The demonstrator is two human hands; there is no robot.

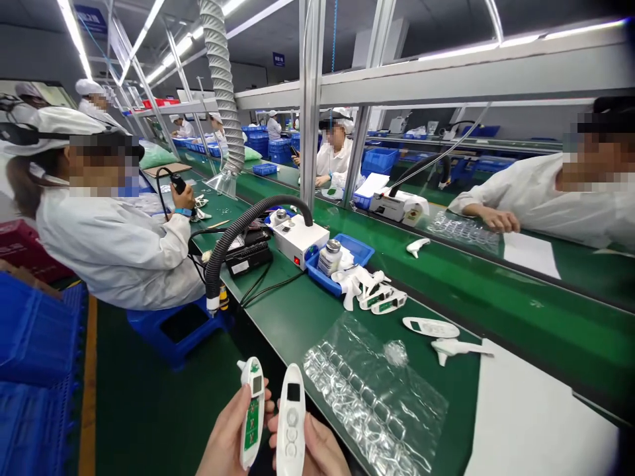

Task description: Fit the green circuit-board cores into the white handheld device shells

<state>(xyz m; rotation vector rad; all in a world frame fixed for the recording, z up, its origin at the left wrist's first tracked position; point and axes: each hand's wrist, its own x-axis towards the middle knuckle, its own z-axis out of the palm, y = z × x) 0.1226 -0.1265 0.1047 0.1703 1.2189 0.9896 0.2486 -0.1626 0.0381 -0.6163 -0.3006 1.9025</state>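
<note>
at bottom centre of the frame, my left hand (227, 426) grips the white housing (251, 457), circuit board (251, 423) exposed; my right hand (322, 446) grips the button cover (291, 420) just beside it.

One board half (252, 413) and one front cover (290, 416) were held — two pieces; the bench (285, 317) bore one loose cover (430, 327), one loose shell (459, 347) and one clear bubble sheet (377, 403); the near blue tray (366, 250) held one bottle (329, 259); the white heap (353, 284) showed at least two boards (388, 304) — the rest overlapped.

Bright overhead tube lights (75, 38) glint off clear plastic (347, 395), with dark corners at right
</note>
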